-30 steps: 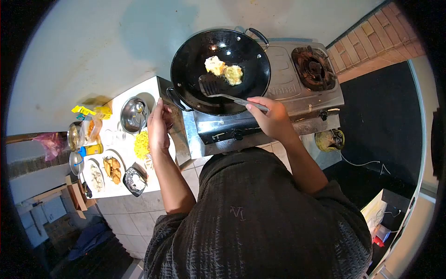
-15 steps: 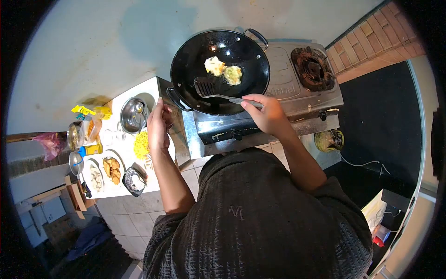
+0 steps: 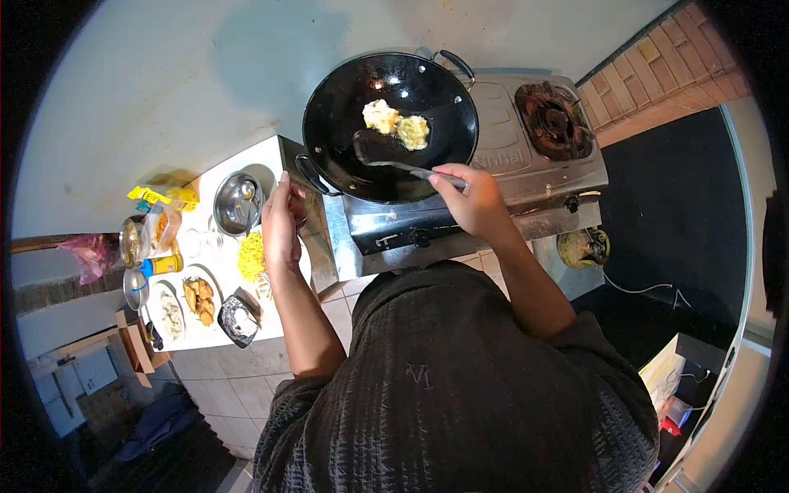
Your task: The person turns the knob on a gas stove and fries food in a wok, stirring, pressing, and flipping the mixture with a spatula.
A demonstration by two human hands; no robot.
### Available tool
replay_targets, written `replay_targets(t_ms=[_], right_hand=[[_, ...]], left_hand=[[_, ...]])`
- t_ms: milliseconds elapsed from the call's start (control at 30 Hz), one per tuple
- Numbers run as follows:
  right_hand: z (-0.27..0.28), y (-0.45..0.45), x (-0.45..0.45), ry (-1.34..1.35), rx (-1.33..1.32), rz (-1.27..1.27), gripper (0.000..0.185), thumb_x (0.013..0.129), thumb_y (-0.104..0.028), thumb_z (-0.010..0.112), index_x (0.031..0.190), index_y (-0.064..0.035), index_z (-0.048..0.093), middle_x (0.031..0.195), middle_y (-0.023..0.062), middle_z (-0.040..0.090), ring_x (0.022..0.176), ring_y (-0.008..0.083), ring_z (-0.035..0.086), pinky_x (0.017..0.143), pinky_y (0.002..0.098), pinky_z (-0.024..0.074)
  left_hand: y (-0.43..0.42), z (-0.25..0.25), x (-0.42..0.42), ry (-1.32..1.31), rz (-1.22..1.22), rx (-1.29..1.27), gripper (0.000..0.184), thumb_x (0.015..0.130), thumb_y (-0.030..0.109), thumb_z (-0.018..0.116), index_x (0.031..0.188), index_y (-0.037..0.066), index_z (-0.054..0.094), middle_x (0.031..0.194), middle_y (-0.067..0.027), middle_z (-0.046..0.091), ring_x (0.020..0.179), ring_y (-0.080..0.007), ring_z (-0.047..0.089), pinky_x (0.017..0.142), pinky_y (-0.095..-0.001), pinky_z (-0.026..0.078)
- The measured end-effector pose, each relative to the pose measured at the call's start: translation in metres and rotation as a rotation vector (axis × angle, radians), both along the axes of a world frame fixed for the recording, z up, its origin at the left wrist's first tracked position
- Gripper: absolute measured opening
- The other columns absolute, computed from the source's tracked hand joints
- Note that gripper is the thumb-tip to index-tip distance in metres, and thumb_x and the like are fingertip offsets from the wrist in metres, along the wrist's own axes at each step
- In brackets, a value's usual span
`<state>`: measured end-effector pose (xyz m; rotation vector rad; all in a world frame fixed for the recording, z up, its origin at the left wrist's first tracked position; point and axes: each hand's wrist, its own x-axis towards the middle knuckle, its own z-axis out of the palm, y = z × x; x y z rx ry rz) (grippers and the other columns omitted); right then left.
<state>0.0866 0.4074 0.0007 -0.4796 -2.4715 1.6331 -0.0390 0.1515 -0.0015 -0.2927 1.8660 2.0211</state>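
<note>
A black wok (image 3: 448,131) sits on the left burner of the stove. Two pieces of battered food lie in it, one pale fritter (image 3: 380,117) touching a yellowish fritter (image 3: 412,132). My right hand (image 3: 475,202) grips the handle of a slotted spatula (image 3: 403,167) at the wok's near side. The blade is in the wok, just left of and below the fritters, tilted so its slots hardly show. My left hand (image 3: 282,226) hovers over the side table, left of the wok's loop handle (image 3: 308,174), with fingers loosely apart and nothing in them.
On the white side table (image 3: 191,335) are a steel bowl (image 3: 223,205), a plate of yellow food (image 3: 251,256), a plate of browned pieces (image 3: 198,301) and a black dish (image 3: 238,320). The bare burner (image 3: 555,122) is to the right. A wall rises behind the wok.
The spatula's blade has turned from showing its slotted face to a steeper tilt, still left of the fritters. My right hand has shifted very slightly; my left hand keeps its place.
</note>
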Motion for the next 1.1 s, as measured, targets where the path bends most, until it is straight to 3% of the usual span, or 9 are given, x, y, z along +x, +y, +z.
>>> replay_targets(t_ms=[100,167,367,500,567,700,933,1033,1100], right_hand=[[0.007,0.001,0.006,0.032,0.177,-0.134,0.027,0.084,-0.021,0.061,0.096,0.002,0.065,0.078,0.0144,0.067,0.062,0.0184,0.061,0.059,0.0302,0.0473],[0.007,0.001,0.009,0.113,-0.066,-0.196,0.025,0.083,-0.02,0.061,0.095,0.0018,0.065,0.078,0.0159,0.066,0.063,0.0211,0.063,0.059,0.0313,0.048],[-0.002,-0.001,-0.001,0.027,0.007,-0.016,0.025,0.083,-0.018,0.062,0.096,0.0025,0.065,0.075,0.0169,0.066,0.06,0.0197,0.062,0.058,0.0309,0.0477],[0.003,0.0,0.003,0.077,0.181,-0.096,0.026,0.083,-0.019,0.062,0.097,0.0026,0.064,0.074,0.0163,0.065,0.058,0.0169,0.058,0.058,0.03,0.0472],[0.013,-0.003,0.011,0.056,0.052,-0.214,0.027,0.084,-0.02,0.062,0.097,0.003,0.064,0.077,0.0175,0.066,0.064,0.0191,0.062,0.063,0.0307,0.0483],[0.001,-0.005,0.011,0.087,-0.032,-0.122,0.027,0.084,-0.02,0.063,0.098,0.0034,0.064,0.08,0.0187,0.066,0.067,0.0204,0.064,0.065,0.0303,0.0487],[0.004,-0.007,0.004,0.018,0.117,-0.093,0.026,0.084,-0.019,0.062,0.097,0.0031,0.064,0.08,0.0185,0.066,0.069,0.0228,0.065,0.061,0.0311,0.0494],[0.001,-0.003,0.008,0.155,0.248,-0.202,0.025,0.084,-0.019,0.061,0.097,0.0028,0.064,0.08,0.0179,0.067,0.065,0.0217,0.064,0.06,0.0306,0.0492],[-0.003,0.001,0.008,0.118,-0.004,-0.11,0.025,0.084,-0.019,0.061,0.098,0.0023,0.064,0.078,0.0164,0.067,0.063,0.0196,0.063,0.06,0.0295,0.0485]], left_hand=[[0.001,0.002,0.001,0.012,0.007,0.008,0.035,0.09,0.039,0.053,0.074,0.008,0.052,0.052,0.0076,0.033,0.046,-0.0055,0.027,0.045,-0.0231,0.018],[-0.002,0.003,0.001,0.005,0.004,0.015,0.035,0.09,0.039,0.053,0.074,0.008,0.052,0.052,0.0074,0.033,0.046,-0.0055,0.027,0.045,-0.023,0.018],[0.007,0.001,0.002,-0.004,0.026,0.004,0.038,0.092,0.038,0.05,0.072,0.006,0.053,0.051,0.0075,0.031,0.046,-0.0047,0.023,0.046,-0.0241,0.015],[0.007,0.003,0.003,0.002,0.043,-0.009,0.038,0.092,0.038,0.049,0.072,0.006,0.053,0.051,0.0077,0.031,0.046,-0.0044,0.023,0.046,-0.024,0.015],[-0.001,-0.001,0.001,0.0,0.016,-0.005,0.037,0.09,0.04,0.052,0.073,0.008,0.053,0.053,0.0063,0.035,0.047,-0.0055,0.028,0.046,-0.0232,0.019],[-0.002,-0.002,0.002,-0.018,0.012,-0.017,0.035,0.089,0.042,0.054,0.074,0.01,0.053,0.057,0.0051,0.04,0.05,-0.0069,0.034,0.048,-0.0224,0.023],[0.0,-0.002,0.001,-0.017,-0.007,-0.007,0.035,0.089,0.041,0.054,0.073,0.01,0.053,0.056,0.0055,0.039,0.05,-0.0068,0.034,0.048,-0.0224,0.023],[0.001,-0.001,0.003,-0.029,0.0,0.006,0.035,0.089,0.041,0.054,0.073,0.009,0.053,0.056,0.0052,0.038,0.05,-0.0069,0.034,0.048,-0.0225,0.023],[0.004,0.0,0.004,0.0,0.028,-0.007,0.038,0.092,0.039,0.049,0.074,0.005,0.053,0.051,0.0073,0.031,0.046,-0.0048,0.023,0.045,-0.0245,0.015]])
